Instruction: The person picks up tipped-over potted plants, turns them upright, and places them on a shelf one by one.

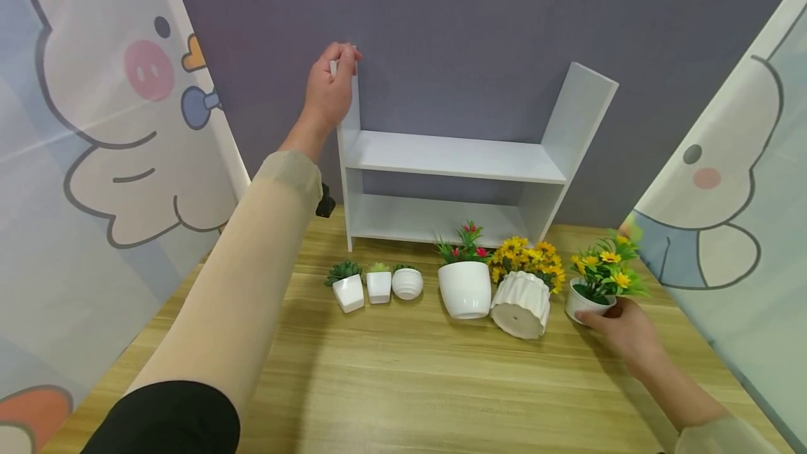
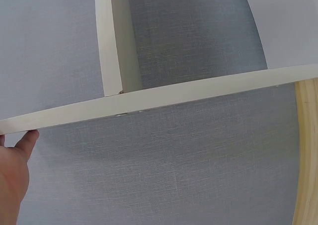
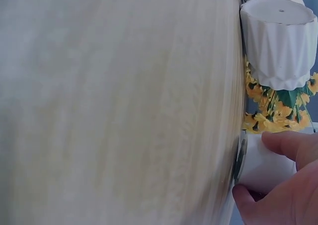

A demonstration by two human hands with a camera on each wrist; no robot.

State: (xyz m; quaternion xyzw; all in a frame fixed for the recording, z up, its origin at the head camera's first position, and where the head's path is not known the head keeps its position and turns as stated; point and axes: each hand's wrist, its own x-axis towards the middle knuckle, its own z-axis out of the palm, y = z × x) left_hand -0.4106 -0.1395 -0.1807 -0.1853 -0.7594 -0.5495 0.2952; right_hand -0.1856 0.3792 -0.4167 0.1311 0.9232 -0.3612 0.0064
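Note:
My left hand (image 1: 329, 86) grips the top of the left side panel of a white two-tier shelf (image 1: 454, 156); the left wrist view shows its thumb against the panel's edge (image 2: 169, 93). At the right of the table, my right hand (image 1: 624, 333) holds a small white pot (image 3: 266, 165) by its side, with yellow flowers and green leaves (image 1: 608, 261) in it. To its left, a fluted white pot (image 1: 522, 303) with yellow flowers lies tipped, its base facing me. Beside that is a smooth white pot (image 1: 465, 289) with red flowers.
Several small white succulent pots, including a round ribbed one (image 1: 408, 284) and a squarish one (image 1: 349, 293), lie in a row before the shelf. The wooden table (image 1: 403, 384) extends toward me. A grey wall (image 1: 454, 33) stands behind, with cartoon-printed panels (image 1: 120, 181) at both sides.

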